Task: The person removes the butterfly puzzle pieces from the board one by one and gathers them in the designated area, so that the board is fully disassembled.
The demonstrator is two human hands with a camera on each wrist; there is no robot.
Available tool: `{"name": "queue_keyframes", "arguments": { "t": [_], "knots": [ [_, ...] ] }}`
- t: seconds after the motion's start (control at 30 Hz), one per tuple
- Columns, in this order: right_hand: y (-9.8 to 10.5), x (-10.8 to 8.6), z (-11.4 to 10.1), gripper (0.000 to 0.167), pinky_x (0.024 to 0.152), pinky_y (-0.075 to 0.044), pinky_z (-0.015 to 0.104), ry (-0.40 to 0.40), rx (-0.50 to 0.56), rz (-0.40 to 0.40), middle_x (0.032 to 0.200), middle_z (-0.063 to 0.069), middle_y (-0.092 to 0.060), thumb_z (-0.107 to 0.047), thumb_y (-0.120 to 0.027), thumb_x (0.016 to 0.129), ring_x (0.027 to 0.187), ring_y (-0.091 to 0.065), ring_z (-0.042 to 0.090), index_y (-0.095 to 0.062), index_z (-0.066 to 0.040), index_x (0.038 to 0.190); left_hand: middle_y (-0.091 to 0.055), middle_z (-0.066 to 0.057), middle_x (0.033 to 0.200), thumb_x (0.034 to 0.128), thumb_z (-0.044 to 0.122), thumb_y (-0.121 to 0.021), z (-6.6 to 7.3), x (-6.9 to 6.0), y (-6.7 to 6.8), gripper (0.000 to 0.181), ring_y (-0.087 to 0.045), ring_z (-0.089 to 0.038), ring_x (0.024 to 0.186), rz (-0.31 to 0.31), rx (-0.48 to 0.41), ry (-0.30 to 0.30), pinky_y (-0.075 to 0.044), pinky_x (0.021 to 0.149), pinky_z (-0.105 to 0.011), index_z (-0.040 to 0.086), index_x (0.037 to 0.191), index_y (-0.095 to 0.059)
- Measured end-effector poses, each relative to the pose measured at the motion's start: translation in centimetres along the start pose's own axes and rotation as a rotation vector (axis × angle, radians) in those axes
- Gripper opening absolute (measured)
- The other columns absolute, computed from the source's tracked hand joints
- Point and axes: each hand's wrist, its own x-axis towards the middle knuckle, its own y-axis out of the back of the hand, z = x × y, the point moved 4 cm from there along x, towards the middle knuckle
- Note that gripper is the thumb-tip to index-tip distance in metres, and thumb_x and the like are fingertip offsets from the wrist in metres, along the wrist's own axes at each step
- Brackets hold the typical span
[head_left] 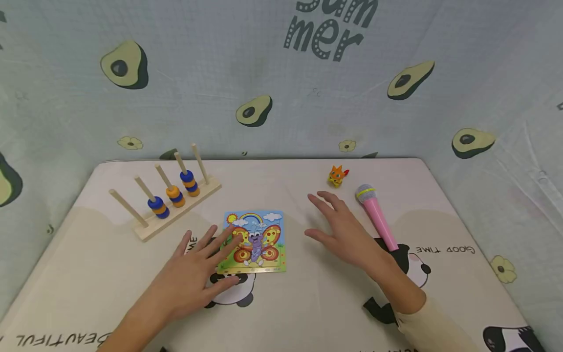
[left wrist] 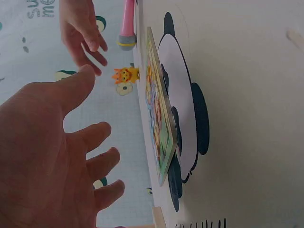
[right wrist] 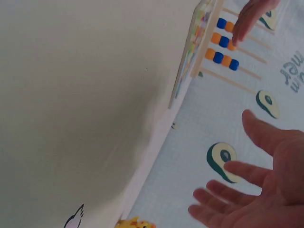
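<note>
An approach stage is apparently being carried out, with no item being gripped by either hand. The left hand (head_left: 191,274) is being held above the table (head_left: 299,318), its fingers being spread wide and its thumb set apart. The butterfly picture board (head_left: 259,242) is being supported flat by the table beneath the left fingers; its left side is being overlapped by them in the head view, while a gap is being shown in the left wrist view. The right hand (head_left: 345,232) is being held to the right of the board, well apart from it, with fingers extended and no contact being made; the pink microphone (head_left: 380,220) is being positioned just beyond it. For a grip on the board, lowering of the left hand and closing of fingers and thumb at an edge are presumably being called for.
</note>
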Motion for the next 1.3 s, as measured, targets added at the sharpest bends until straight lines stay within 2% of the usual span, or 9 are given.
{"name": "queue_keyframes", "arguments": {
  "t": [0.17, 0.37, 0.6, 0.87, 1.1, 1.3],
  "knots": [
    [-0.7, 1.5, -1.1, 0.076, 0.111, -0.051, 0.052, 0.055, 0.034, -0.072, 0.159, 0.009, -0.043, -0.034, -0.08, 0.093, 0.144, -0.047, 0.032, -0.045, -0.019, 0.158, -0.035, 0.004, 0.17, 0.0983, 0.068, -0.054, 0.1, 0.3, -0.7, 0.069, -0.032, -0.035, 0.157, -0.07, -0.042, -0.069, -0.022, 0.117, -0.078, 0.039, 0.16, -0.041],
    [-1.6, 3.3, -2.2, 0.068, 0.113, -0.048, 0.052, 0.121, 0.097, -0.129, 0.153, 0.009, -0.05, -0.029, -0.081, 0.092, 0.14, -0.051, 0.031, -0.053, -0.014, 0.152, -0.034, 0.005, 0.17, 0.0967, 0.062, -0.061, 0.1, 0.4, -1.5, 0.07, -0.03, -0.037, 0.158, -0.164, -0.077, -0.119, -0.019, 0.116, -0.081, 0.037, 0.159, -0.044],
    [-3.0, 5.4, -2.3, 0.057, 0.102, -0.057, 0.044, 0.097, 0.249, -0.174, 0.14, 0.009, -0.06, -0.015, -0.085, 0.088, 0.125, -0.062, 0.03, -0.062, -0.009, 0.139, -0.029, 0.008, 0.172, 0.096, 0.055, -0.067, 0.4, 0.4, -2.1, 0.072, -0.024, -0.038, 0.159, -0.237, -0.137, -0.167, -0.02, 0.114, -0.082, 0.037, 0.161, -0.04],
    [-4.7, 7.3, -3.2, 0.049, 0.095, -0.06, 0.037, 0.06, 0.378, -0.212, 0.131, 0.011, -0.068, -0.011, -0.085, 0.086, 0.114, -0.066, 0.027, -0.067, -0.005, 0.131, -0.026, 0.008, 0.173, 0.0945, 0.054, -0.069, 0.1, 0.4, -2.6, 0.075, -0.02, -0.038, 0.161, -0.251, -0.138, -0.178, -0.02, 0.116, -0.081, 0.038, 0.161, -0.039],
    [-6.5, 9.0, -4.6, 0.045, 0.086, -0.057, 0.023, 0.068, 0.347, -0.246, 0.123, 0.008, -0.071, -0.011, -0.085, 0.085, 0.108, -0.066, 0.022, -0.07, -0.007, 0.127, -0.024, 0.007, 0.174, 0.0938, 0.05, -0.072, -0.2, 0.3, -2.9, 0.077, -0.018, -0.039, 0.161, -0.265, -0.137, -0.184, -0.018, 0.117, -0.08, 0.036, 0.162, -0.038],
    [-7.9, 10.3, -5.9, 0.042, 0.085, -0.055, 0.026, 0.063, 0.279, -0.258, 0.118, 0.005, -0.072, -0.012, -0.086, 0.085, 0.108, -0.065, 0.02, -0.072, -0.01, 0.125, -0.025, 0.005, 0.174, 0.0949, 0.049, -0.071, -0.3, 0.1, -3.0, 0.076, -0.019, -0.038, 0.161, -0.254, -0.137, -0.196, -0.018, 0.117, -0.08, 0.036, 0.162, -0.038]
  ]
}}
